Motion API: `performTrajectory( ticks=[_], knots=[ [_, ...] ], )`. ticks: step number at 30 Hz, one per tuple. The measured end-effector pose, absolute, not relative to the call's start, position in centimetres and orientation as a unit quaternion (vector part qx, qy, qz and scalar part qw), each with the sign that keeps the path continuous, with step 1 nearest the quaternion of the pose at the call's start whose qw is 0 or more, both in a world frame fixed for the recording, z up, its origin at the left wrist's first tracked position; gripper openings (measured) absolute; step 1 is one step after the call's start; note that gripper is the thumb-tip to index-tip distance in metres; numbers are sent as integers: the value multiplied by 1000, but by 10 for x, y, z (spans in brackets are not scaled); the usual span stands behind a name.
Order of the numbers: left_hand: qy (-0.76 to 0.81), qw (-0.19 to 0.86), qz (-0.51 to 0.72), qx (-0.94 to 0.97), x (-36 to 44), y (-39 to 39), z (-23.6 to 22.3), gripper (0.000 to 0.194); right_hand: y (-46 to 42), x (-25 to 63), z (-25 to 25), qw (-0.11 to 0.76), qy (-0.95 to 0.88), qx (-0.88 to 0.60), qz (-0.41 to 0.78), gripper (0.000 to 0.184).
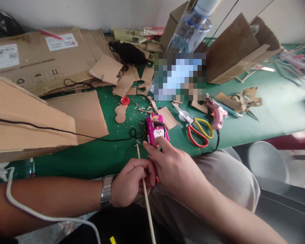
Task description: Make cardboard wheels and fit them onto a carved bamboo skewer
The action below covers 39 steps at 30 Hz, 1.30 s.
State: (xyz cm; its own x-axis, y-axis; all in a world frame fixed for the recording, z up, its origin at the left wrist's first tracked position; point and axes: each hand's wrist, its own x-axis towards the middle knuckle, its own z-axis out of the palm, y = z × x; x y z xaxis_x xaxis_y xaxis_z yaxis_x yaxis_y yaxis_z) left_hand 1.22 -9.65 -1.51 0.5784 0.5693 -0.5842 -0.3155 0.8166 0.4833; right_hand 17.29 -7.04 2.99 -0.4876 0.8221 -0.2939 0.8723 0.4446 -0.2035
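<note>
I have the left hand (132,184), with a silver metal-link watch (106,190) on its wrist, curled closed around a thin, pale wooden stick (148,210). The stick slants over the lap, its upper tip above the green tabletop (91,162) and its lower part running out of my view at the bottom. My right hand (175,166) lies against the left, index finger stretched out towards that tip, the other fingers bent; a thin sliver shows by the fingertip, but I cannot tell what it is or how firmly the hand grips anything. Just beyond the fingers I see a magenta plastic block with a white socket face (150,127) and a black plug in it. Right of that lie steel scissors with one red and one yellow handle (193,121), then a pink glue gun (220,117). Near a red round cap (125,100), brown cardboard scraps (167,118) and shavings are strewn about; a black cord (53,128) crosses from the left.
</note>
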Motion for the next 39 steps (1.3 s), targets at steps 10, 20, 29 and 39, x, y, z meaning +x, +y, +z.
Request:
performTrajectory(
  ticks=[10, 20, 29, 39],
  knots=[
    [340, 900, 259, 90, 14, -95, -18, 6, -76, 180, 36, 57, 854, 486, -179, 48],
    [394, 876, 252, 113, 15, -93, -10, 6, -74, 184, 44, 32, 879, 461, -116, 36],
    [410, 860, 257, 161, 15, -96, -10, 10, -72, 181, 41, 91, 908, 403, -70, 39],
    [420, 845, 249, 220, 18, -100, -12, 13, -75, 179, 39, 59, 883, 453, -103, 43]
  ],
)
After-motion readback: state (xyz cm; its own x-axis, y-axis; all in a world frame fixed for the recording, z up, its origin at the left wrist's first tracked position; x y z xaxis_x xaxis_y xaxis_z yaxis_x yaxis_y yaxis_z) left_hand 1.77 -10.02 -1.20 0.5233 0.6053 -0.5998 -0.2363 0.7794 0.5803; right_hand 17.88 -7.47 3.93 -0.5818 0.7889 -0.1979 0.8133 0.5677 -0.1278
